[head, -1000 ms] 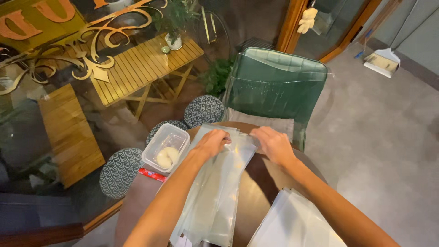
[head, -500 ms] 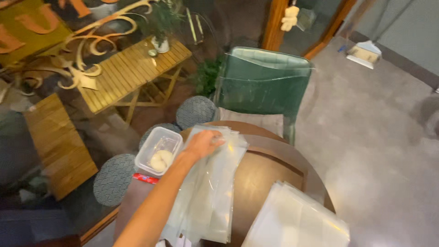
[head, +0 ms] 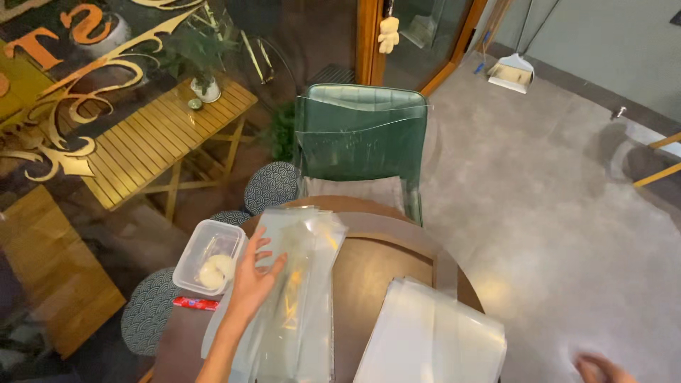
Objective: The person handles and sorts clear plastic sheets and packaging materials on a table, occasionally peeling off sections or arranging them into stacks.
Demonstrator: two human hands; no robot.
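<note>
- The left hand (head: 254, 278) lies flat, fingers spread, its grip open and pressing on a stack of clear plastic bags (head: 296, 298) rather than clasping it.
- That stack's long axis runs away from the person across the round brown surface (head: 376, 262); the left hand is directly on its near-left part.
- The right hand (head: 601, 369) shows only at the lower right edge, well apart from the stack; I cannot tell its grip.
- Just left of the stack sits a clear plastic container (head: 210, 257); a second pile of clear sheets (head: 433, 340) lies to the right.
- A green chair (head: 362, 135) stands beyond the surface.
</note>
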